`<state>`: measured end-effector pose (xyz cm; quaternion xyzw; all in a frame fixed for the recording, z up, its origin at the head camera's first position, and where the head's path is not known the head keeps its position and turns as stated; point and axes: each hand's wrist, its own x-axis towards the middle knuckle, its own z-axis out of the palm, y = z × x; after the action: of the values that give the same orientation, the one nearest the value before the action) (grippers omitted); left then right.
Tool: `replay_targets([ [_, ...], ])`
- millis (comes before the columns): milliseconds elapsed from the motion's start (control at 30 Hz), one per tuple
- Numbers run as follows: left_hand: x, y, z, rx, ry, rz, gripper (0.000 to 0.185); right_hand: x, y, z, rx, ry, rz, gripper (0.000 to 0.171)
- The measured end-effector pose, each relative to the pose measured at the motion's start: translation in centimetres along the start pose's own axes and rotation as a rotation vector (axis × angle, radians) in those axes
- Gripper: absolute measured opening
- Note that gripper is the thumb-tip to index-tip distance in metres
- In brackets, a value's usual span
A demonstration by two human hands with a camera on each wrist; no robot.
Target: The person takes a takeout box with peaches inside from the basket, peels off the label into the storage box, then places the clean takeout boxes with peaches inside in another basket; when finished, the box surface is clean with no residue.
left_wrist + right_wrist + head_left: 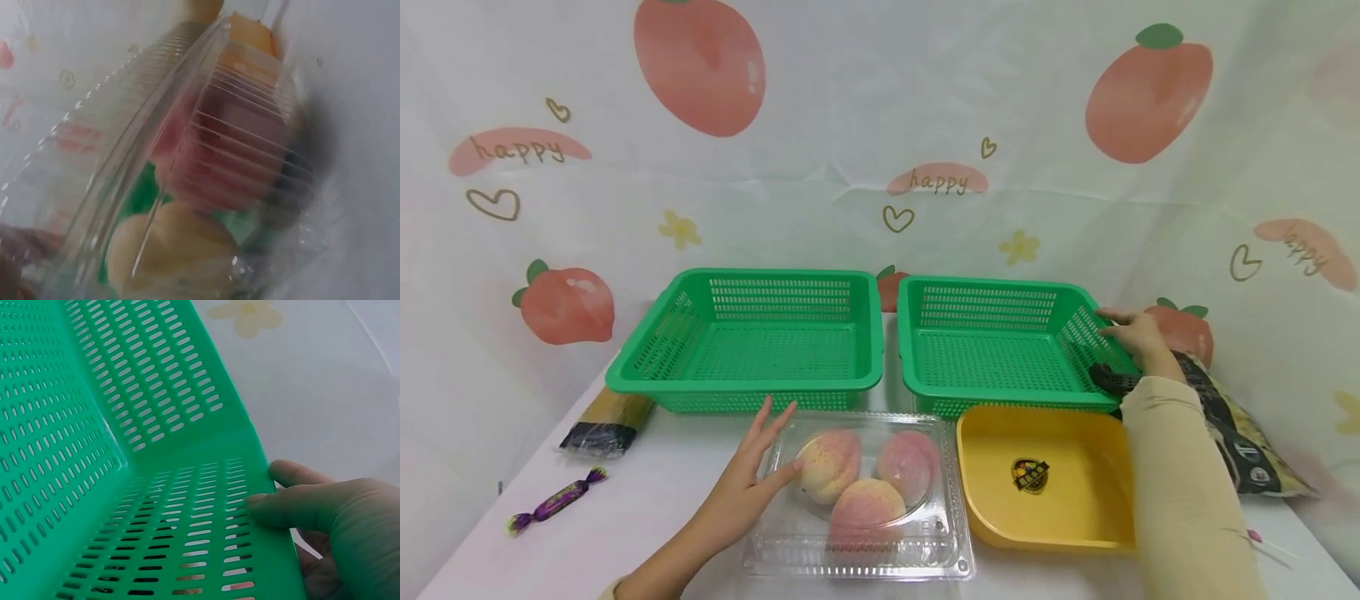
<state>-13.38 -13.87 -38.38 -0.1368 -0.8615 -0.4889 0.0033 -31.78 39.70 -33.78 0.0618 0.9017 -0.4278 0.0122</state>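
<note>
A clear plastic clamshell box (857, 500) (206, 162) with three peaches (829, 464) lies at the table's front centre. My left hand (758, 467) rests flat against its left side, fingers straight. Two empty green perforated baskets stand behind it, the left one (752, 342) and the right one (1000, 346) (125, 456). My right hand (1131, 333) (312, 506) holds the right basket's right rim, fingers curled over the edge. An empty yellow tray (1052, 479) lies in front of the right basket.
A packet of spaghetti (606, 421) and a purple wrapped candy (553, 500) lie at the front left. A dark printed bag (1240, 433) lies at the right behind my forearm. A peach-patterned cloth backdrop (880, 150) closes the back and sides.
</note>
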Motion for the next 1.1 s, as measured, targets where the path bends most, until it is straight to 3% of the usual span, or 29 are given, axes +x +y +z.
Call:
replay_targets([
  [167,-0.8,-0.7,-0.4,-0.131,-0.066,-0.132,0.069,0.0,-0.1,0.0,-0.008,-0.023,-0.034,0.049],
  [300,-1.2,-1.1,-0.1,-0.306,-0.108,-0.199,0.075,-0.1,0.0,0.2,-0.002,-0.026,-0.032,0.048],
  [500,-1.7,-0.7,0.6,-0.478,-0.082,-0.265,0.075,-0.2,0.0,0.3,0.003,-0.018,-0.023,0.047],
  [667,-2.1,-0.4,1.1,-0.480,0.013,-0.257,0.068,-0.2,-0.2,0.3,-0.002,-0.003,-0.028,0.046],
  [800,-2.3,-0.2,1.3,-0.470,0.049,-0.260,0.066,-0.3,-0.2,0.3,0.006,-0.006,-0.026,0.046],
  [1100,-2.8,-0.2,0.4,-0.412,-0.017,-0.294,0.069,-0.3,-0.2,0.2,-0.009,-0.008,-0.027,0.046],
])
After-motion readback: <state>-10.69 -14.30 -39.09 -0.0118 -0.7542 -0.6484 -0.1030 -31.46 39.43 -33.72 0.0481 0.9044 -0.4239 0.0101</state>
